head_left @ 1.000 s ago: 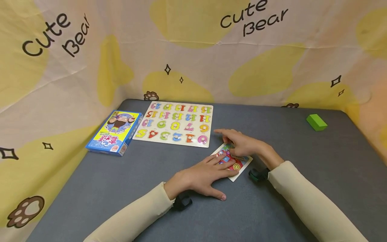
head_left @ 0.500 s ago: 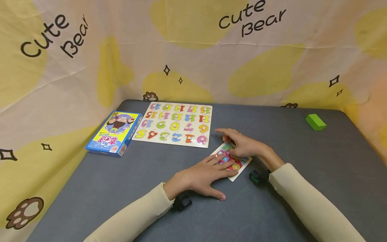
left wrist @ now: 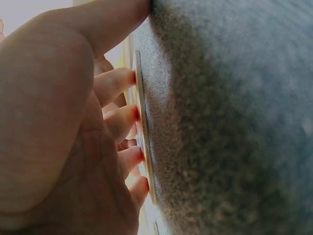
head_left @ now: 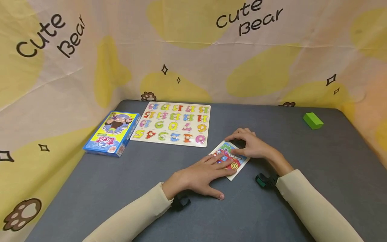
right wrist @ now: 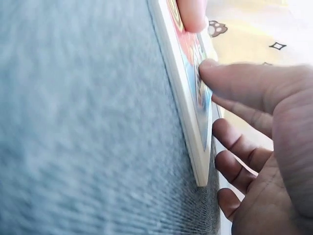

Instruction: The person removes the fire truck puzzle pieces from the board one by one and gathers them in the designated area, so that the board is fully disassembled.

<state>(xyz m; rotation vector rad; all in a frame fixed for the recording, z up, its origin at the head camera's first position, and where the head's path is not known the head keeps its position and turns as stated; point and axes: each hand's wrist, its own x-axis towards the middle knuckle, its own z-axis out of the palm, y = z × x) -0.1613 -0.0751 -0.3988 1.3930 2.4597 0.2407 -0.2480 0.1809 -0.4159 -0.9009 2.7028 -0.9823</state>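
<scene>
Panel (head_left: 226, 148) lies picture side up on the table (head_left: 242, 208), set at an angle, with my left grip (head_left: 203, 176) and my right grip (head_left: 255, 145) both on it. My left grip is spread, palm down: the fingertips rest on the face of the panel, while the thumb stands out to the side, apart from it. My right grip is parted: the thumb tip rests on the face, the index fingertip is at the far corner, and a gap separates the two. In the right wrist view, the other right fingers are loosely bent beyond the panel's edge. Pressure applied by either grip cannot be determined. The number board (head_left: 168, 131) lies beyond the panel and to its left, near but not touching; its digits are arranged in four rows. The blue and yellow box (head_left: 112, 132) lies just beside the number board, on its left. The green block (head_left: 313, 121) is well apart, at the far right of the table. A printed cloth (head_left: 187, 30) stands behind the table. Pale sleeves (head_left: 317, 205) cover both my forearms.
</scene>
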